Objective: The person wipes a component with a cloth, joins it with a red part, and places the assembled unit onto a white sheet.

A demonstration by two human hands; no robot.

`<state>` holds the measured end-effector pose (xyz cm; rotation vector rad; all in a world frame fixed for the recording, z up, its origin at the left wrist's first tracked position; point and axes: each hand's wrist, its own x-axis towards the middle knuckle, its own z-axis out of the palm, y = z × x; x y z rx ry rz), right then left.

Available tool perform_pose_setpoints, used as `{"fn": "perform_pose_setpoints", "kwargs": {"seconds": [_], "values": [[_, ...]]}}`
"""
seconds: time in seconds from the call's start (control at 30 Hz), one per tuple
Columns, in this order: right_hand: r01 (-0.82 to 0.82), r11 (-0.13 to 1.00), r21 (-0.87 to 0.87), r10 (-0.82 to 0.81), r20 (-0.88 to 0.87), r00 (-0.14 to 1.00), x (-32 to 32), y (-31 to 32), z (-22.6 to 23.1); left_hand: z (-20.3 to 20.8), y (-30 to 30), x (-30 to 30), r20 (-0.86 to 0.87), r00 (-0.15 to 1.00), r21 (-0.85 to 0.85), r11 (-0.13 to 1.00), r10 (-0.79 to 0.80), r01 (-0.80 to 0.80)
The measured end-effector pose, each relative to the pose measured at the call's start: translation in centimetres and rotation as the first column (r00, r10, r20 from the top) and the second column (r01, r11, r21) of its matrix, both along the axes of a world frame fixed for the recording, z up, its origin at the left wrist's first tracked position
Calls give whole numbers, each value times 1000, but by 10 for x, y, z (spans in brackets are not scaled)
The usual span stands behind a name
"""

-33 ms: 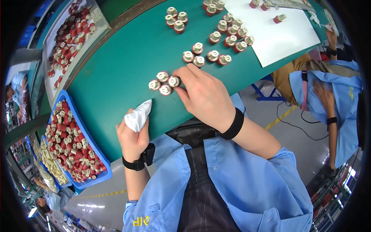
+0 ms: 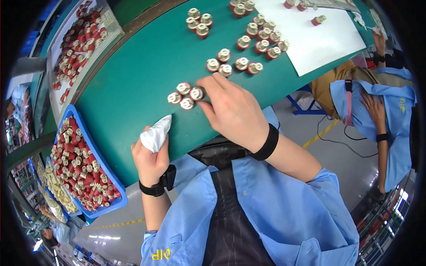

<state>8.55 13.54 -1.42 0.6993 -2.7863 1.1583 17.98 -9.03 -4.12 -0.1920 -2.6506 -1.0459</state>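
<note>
My right hand (image 2: 235, 108) pinches a small red cylindrical part with a silvery metal top (image 2: 196, 93) between thumb and forefinger. That part stands upright on the green bench top (image 2: 128, 84), at the right of a tight cluster of similar red parts (image 2: 183, 88). Closer to the bench's front edge, my left hand (image 2: 151, 162) is closed around a white cloth (image 2: 156, 134); its pointed end sticks out past the fingers. The fingers beneath the cloth are partly hidden. Beyond my right hand stand more of these parts (image 2: 224, 69) in small groups, metal tops up.
At the left, a blue bin (image 2: 98, 153) is heaped with red parts, and a pale tray (image 2: 111, 26) behind it holds more. A white sheet (image 2: 319, 48) lies at the far right with a few parts on it. A co-worker in a blue jacket (image 2: 359, 97) is to the right.
The whole view has shifted slightly, so the bench and parts appear a little further left. Both hands keep the same hold.
</note>
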Motion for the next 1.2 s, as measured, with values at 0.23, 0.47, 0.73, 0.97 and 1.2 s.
{"fn": "perform_pose_setpoints", "kwargs": {"seconds": [0.23,0.47,0.73,0.97,1.2], "values": [[84,980,-180,-108,-126,986,-4,41,43,-3,-5,1,-32,999,30,1000,-7,8],[493,815,-304,-484,111,868,-71,167,56,1,-1,-1,-18,1000,13,1000,-23,24],[663,613,-430,-291,657,695,-184,261,15,-1,1,2,12,1000,33,999,14,-14],[620,716,-321,-253,708,660,-201,267,11,1,0,0,49,999,15,1000,18,-19],[632,716,-296,-282,706,650,-199,263,13,2,1,-2,50,999,16,1000,2,-3]]}}
